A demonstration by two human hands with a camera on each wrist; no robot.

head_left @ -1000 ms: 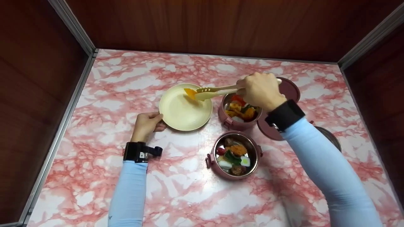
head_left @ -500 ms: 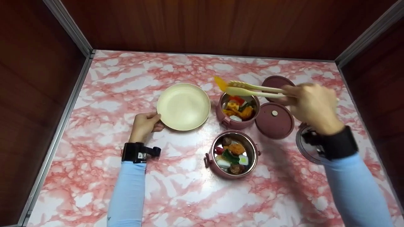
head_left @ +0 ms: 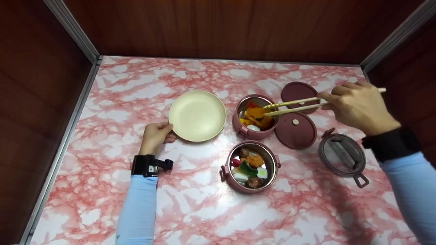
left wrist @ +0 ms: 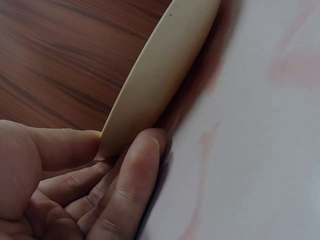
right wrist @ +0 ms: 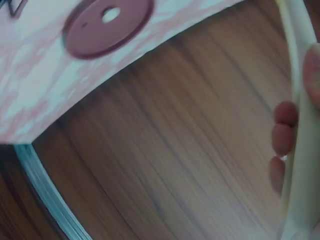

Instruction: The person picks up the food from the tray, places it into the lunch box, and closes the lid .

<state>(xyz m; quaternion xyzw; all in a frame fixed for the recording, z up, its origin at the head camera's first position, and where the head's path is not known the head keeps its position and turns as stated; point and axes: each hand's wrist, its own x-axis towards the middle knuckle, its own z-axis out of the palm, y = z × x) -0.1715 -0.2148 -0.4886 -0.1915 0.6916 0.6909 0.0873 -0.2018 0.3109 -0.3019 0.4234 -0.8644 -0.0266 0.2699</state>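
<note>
The left hand [head_left: 157,135], left of centre in the frame, pinches the rim of a cream plate [head_left: 197,115] at its lower left. In the left wrist view the thumb meets the edge of the plate and a finger lies against its underside. The plate sits on the red-and-white marbled table [head_left: 190,211], near the middle of the frame.

At the right, the right hand [head_left: 356,105] grips pale tongs [head_left: 294,109], which run leftward with their tips inside the upper pot [head_left: 257,134], just right of the plate. The tips meet an orange piece of food [head_left: 258,112] there; whether they pinch it or only touch it, I cannot tell. Yellow, red and white food lies around it.

Below, at the lower centre, stands the lower pot [head_left: 235,183], pink outside and shiny within, holding brown balls, orange food, green leaf and white pieces. Right of the upper pot, two maroon lids [head_left: 295,136] lie one above the other, and a grey lid [head_left: 330,154] with a bar handle lies farther right. Light blue sleeves [head_left: 138,207] cover both arms, and dark wood panels [head_left: 211,30] rise along the top of the frame.
</note>
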